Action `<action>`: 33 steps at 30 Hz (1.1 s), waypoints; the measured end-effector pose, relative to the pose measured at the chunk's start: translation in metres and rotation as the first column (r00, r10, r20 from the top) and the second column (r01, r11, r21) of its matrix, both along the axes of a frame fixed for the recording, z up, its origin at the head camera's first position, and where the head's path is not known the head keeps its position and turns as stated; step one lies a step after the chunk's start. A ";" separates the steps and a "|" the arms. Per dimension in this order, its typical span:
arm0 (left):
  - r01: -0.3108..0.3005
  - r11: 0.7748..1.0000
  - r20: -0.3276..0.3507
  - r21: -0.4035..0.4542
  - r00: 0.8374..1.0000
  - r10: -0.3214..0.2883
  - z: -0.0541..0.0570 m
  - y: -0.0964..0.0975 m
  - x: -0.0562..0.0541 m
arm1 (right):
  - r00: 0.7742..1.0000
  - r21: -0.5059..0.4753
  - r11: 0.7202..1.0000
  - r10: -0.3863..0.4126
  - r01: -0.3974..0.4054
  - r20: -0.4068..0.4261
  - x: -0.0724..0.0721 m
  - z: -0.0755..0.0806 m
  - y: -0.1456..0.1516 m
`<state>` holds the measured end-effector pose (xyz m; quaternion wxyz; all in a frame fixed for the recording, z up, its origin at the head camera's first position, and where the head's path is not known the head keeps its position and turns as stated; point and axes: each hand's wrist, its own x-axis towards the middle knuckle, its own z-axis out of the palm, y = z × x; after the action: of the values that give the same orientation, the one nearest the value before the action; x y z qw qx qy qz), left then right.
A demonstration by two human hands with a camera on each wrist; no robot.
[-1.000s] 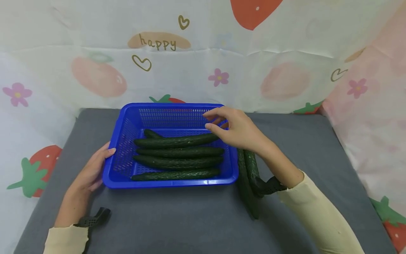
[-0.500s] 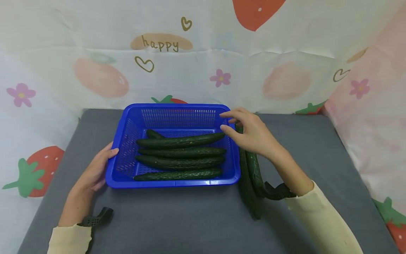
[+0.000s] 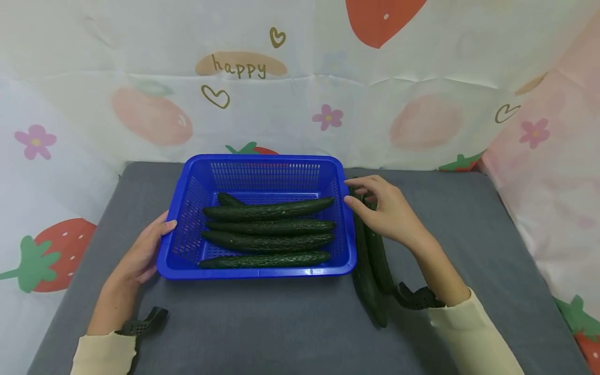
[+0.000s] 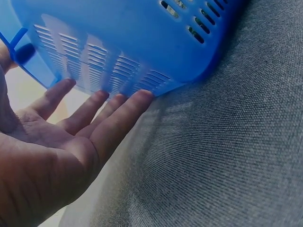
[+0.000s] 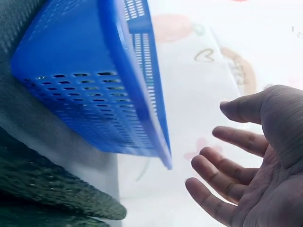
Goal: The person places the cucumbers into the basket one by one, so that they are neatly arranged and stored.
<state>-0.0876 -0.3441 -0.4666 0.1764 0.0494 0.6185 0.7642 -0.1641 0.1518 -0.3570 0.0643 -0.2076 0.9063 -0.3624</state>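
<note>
A blue plastic basket (image 3: pixel 257 272) sits on the grey cloth, with several cucumbers (image 3: pixel 267 242) lying crosswise in it. My left hand (image 3: pixel 140 250) holds its left side, thumb on the rim and fingers (image 4: pixel 120 118) against the slotted outer wall in the left wrist view. Beside the basket's right side lie two long cucumbers, an outer one (image 3: pixel 378 260) and an inner one (image 3: pixel 364 281), side by side. Above their far ends hovers my right hand (image 3: pixel 386 211), fingers loosely bent and holding nothing. The right wrist view shows that hand (image 5: pixel 255 165) apart from the basket and the cucumbers (image 5: pixel 52 179).
Grey cloth (image 3: pixel 262 328) covers the table. Behind it hangs a pale printed curtain (image 3: pixel 281 120) with fruit, flowers and hearts, which also runs along both sides. Each wrist wears a black strap, the left strap (image 3: pixel 142 324) and the right strap (image 3: pixel 417 298).
My right hand has moved right and a little down, from over the basket's right rim to over the two cucumbers outside. The left hand keeps its hold on the basket.
</note>
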 end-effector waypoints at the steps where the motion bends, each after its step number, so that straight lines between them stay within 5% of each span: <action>1: 0.001 1.000 -0.001 0.001 1.000 -0.001 0.000 0.000 0.000 | 1.000 -0.008 1.000 -0.010 0.010 0.007 0.001 -0.002 0.002; 22: -0.003 0.995 0.008 -0.101 1.000 0.004 0.004 0.000 0.000 | 0.983 -0.043 0.986 -0.154 0.159 0.104 0.014 -0.040 0.032; 33: 0.009 0.999 -0.010 -0.047 1.000 -0.010 0.001 0.000 -0.001 | 0.976 -0.020 0.980 -0.196 0.198 0.099 0.021 -0.047 0.043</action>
<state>-0.0882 -0.3443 -0.4651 0.1779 0.0521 0.6370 0.7482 -0.1428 0.1952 -0.4040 0.0688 -0.0999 0.9127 -0.3901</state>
